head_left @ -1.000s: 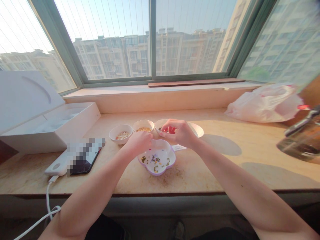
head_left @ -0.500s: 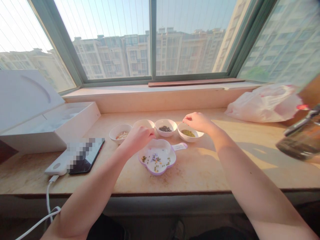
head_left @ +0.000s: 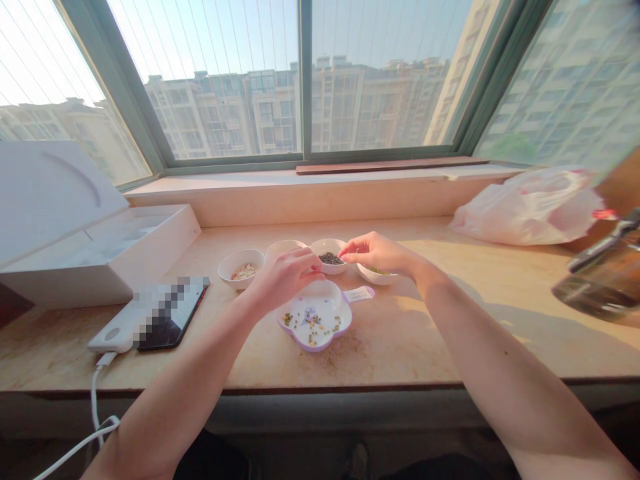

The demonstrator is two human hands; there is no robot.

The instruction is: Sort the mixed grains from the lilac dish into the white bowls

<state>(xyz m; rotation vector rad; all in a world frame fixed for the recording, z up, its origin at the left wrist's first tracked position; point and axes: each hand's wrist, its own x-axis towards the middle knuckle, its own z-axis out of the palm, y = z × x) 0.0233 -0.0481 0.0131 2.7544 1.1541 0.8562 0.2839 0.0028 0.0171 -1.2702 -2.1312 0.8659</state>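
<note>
My left hand (head_left: 285, 275) hovers with fingers pinched together over the back edge of a purple-rimmed, flower-shaped dish (head_left: 316, 323) that holds scattered mixed beans. My right hand (head_left: 376, 253) is pinched too, between the bowl of dark seeds (head_left: 327, 256) and the bowl of green beans (head_left: 376, 273), which it partly covers. What either pinch holds is too small to see. A bowl of pale slices (head_left: 241, 267) stands at the left of the row. Another small bowl (head_left: 280, 248) is mostly hidden behind my left hand.
An open white box (head_left: 95, 247) sits at the left. In front of it a phone (head_left: 165, 312) lies on a white power bank (head_left: 113, 333) with a cable running off the ledge's front edge. A white plastic bag (head_left: 530, 207) and a glass jar (head_left: 600, 277) are at the right.
My right hand has come back leftward from the green-bean bowl toward the dark-seed bowl. My left hand has shifted slightly right and up over the dish's rim.
</note>
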